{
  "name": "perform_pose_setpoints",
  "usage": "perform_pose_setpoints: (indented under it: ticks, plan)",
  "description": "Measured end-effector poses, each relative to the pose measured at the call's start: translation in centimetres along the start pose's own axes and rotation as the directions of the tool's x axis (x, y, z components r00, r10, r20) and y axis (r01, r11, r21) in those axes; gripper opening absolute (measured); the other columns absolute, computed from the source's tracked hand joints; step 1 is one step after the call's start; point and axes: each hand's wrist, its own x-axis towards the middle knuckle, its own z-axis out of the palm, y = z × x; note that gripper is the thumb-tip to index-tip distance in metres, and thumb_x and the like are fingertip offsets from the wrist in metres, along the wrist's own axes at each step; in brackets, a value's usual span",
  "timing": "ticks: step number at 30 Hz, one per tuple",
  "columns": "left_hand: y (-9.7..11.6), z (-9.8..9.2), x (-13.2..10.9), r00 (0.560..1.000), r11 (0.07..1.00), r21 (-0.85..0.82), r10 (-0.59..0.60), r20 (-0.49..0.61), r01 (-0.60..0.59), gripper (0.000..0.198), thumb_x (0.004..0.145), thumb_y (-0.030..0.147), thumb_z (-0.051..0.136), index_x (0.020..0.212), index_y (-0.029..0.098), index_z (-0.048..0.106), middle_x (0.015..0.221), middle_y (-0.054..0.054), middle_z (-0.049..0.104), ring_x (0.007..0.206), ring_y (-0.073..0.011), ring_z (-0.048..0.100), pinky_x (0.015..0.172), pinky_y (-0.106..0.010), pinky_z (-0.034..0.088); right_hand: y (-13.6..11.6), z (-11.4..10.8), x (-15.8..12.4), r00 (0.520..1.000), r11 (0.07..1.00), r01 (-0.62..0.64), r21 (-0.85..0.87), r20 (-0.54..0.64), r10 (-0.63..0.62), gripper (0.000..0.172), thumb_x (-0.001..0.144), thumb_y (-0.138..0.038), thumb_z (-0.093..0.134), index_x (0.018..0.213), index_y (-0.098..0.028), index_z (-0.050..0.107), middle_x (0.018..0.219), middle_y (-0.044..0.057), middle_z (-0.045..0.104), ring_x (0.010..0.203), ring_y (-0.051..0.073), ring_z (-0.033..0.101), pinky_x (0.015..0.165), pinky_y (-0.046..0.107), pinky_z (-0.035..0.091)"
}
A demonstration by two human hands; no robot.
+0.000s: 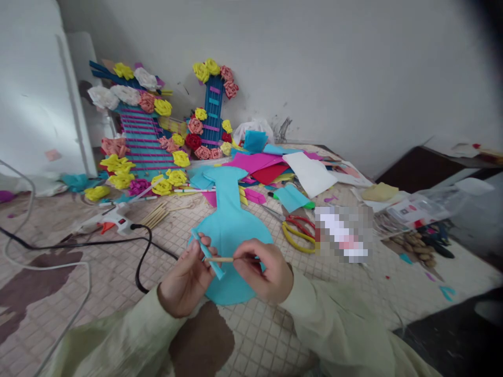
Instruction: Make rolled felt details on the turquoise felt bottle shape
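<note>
Holding the roll: your left hand (185,283) pinches the blue roll (216,267) between thumb and fingers; the roll is up off the table (271,335), over the left part of the cutout (239,225).
Roll's long axis: slanted, its top end far and to your left, its bottom end near and to your right, poking out below the left fingers.
Stick: your right hand (266,269) pinches one end of the wooden stick (222,259) between thumb and forefinger, with the other fingers curled in.
Stick against roll: the stick lies nearly level, pointing left, and crosses the roll's slant near its middle; you can't tell here whether its tip presses on the roll or only overlaps it in view.
Nearer hand: your left, already on the roll; your right fingertips stand off to its right by the bare part of the stick, so the roll lies straight left of them.
Cutout: flat under both hands, round part toward you, neck pointing away.
Glue gun: the glue gun (123,224) lies left of your left hand, beside a bundle (154,215) of thin sticks.
Scissors: the scissors (286,230) lie just beyond your right hand, right of the cutout.
</note>
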Motion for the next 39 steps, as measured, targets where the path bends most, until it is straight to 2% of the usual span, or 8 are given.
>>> perform_pose_setpoints:
  ticks: [10,14,18,20,23,28,35,39]
  plan:
    - [0.2,-0.5,0.6,0.999,0.999,-0.046,0.019,-0.048,-0.021,0.008,0.073,0.012,0.062,0.077,0.018,0.059,0.068,0.005,0.064,0.062,-0.0076,0.061,0.06,-0.018,0.053,-0.4,-0.2,0.0,0.99,0.99,0.142,-0.006,0.017,-0.142,0.003,0.077,-0.016,0.05,0.079,-0.017,0.053,0.058,-0.004,0.049,0.044,0.005,0.035,0.044,0.019,0.03]
    - [0.6,-0.3,0.8,0.997,0.998,-0.021,0.062,-0.052,-0.064,0.019,0.062,0.015,0.072,0.076,0.021,0.06,0.069,0.007,0.064,0.059,-0.007,0.06,0.057,-0.018,0.052,-0.5,-0.3,-0.2,0.999,0.997,0.048,0.062,0.006,-0.048,0.002,0.078,-0.019,0.051,0.079,-0.018,0.052,0.057,-0.004,0.048,0.044,0.006,0.035,0.043,0.019,0.03]
    - [0.7,-0.3,1.2,0.982,0.967,0.228,0.144,-0.12,-0.114,0.021,0.055,0.022,0.076,0.069,0.018,0.062,0.064,0.006,0.063,0.056,-0.0072,0.057,0.053,-0.018,0.05,-0.3,-0.4,0.0,0.993,0.983,-0.089,0.161,-0.067,0.101,0.004,0.08,-0.022,0.05,0.082,-0.019,0.05,0.062,-0.003,0.05,0.047,0.007,0.039,0.043,0.02,0.031]
    - [0.5,-0.7,1.3,0.97,0.845,0.517,0.219,-0.104,-0.136,0.02,0.054,0.025,0.076,0.066,0.017,0.063,0.062,0.003,0.064,0.054,-0.0086,0.057,0.052,-0.019,0.049,0.0,-0.4,0.3,0.984,0.971,-0.134,0.199,-0.092,0.155,0.006,0.081,-0.024,0.049,0.083,-0.019,0.049,0.064,-0.002,0.049,0.048,0.007,0.04,0.043,0.02,0.031]
    - [0.2,-1.4,1.5,0.951,0.51,0.844,0.309,0.0,-0.166,0.019,0.053,0.026,0.075,0.067,0.018,0.066,0.063,0.0,0.067,0.058,-0.0129,0.059,0.057,-0.024,0.049,0.4,-0.6,0.5,0.973,0.963,-0.164,0.214,-0.128,0.194,0.009,0.081,-0.027,0.05,0.082,-0.018,0.048,0.061,-0.003,0.044,0.049,0.008,0.04,0.044,0.021,0.03]
    - [-0.1,-2.5,1.7,0.858,-0.158,0.951,0.41,0.309,-0.266,0.02,0.063,0.033,0.066,0.079,0.021,0.068,0.071,-0.002,0.07,0.063,-0.0177,0.062,0.06,-0.03,0.048,0.8,-0.9,0.9,0.962,0.968,-0.169,0.183,-0.183,0.203,0.011,0.081,-0.028,0.05,0.08,-0.018,0.047,0.06,-0.003,0.043,0.048,0.008,0.038,0.044,0.021,0.03]
    - [0.0,-2.6,1.9,0.757,-0.382,0.836,0.382,0.53,-0.393,0.026,0.07,0.032,0.062,0.093,0.021,0.063,0.086,-0.004,0.067,0.075,-0.0188,0.061,0.064,-0.031,0.049,0.9,-0.8,1.1,0.955,0.986,-0.16,-0.04,-0.257,0.145,0.007,0.078,-0.023,0.05,0.075,-0.018,0.046,0.056,-0.005,0.043,0.044,0.007,0.035,0.043,0.02,0.029]
    - [-0.5,-1.3,0.8,0.669,-0.338,0.766,0.373,0.643,-0.547,0.021,0.069,0.021,0.064,0.089,0.023,0.067,0.085,-0.005,0.065,0.081,-0.0198,0.059,0.073,-0.032,0.047,1.3,-0.5,1.1,0.967,0.975,-0.136,-0.174,-0.236,0.093,0.006,0.077,-0.022,0.05,0.074,-0.018,0.048,0.059,-0.004,0.047,0.047,0.007,0.038,0.048,0.02,0.031]
